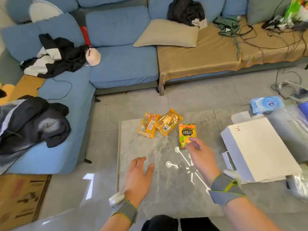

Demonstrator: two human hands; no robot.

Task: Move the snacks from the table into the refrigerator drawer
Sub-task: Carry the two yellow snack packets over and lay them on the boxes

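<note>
1. Orange plastic snack packet [148, 125] and crinkly gold foil packet [168, 121] are lying touching on the far side of the grey marble worktop [133, 147]; likely slipping apart if scooped together.
2. Green-and-orange glossy packet [187, 135], just right of them, is risking a skid on slick stone.
3. Left grip [139, 177] is hovering open, empty.
4. Right grip [201, 154] is hovering loosely open, fingertips at the green packet's near end, holding nothing.

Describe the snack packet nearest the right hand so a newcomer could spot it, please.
On the grey marble-look table before the blue sofa, three snack packets lie near the far edge. The rightmost packet sits at the fingertips of the right hand. It alone is green and orange; both neighbours are yellow.
</note>
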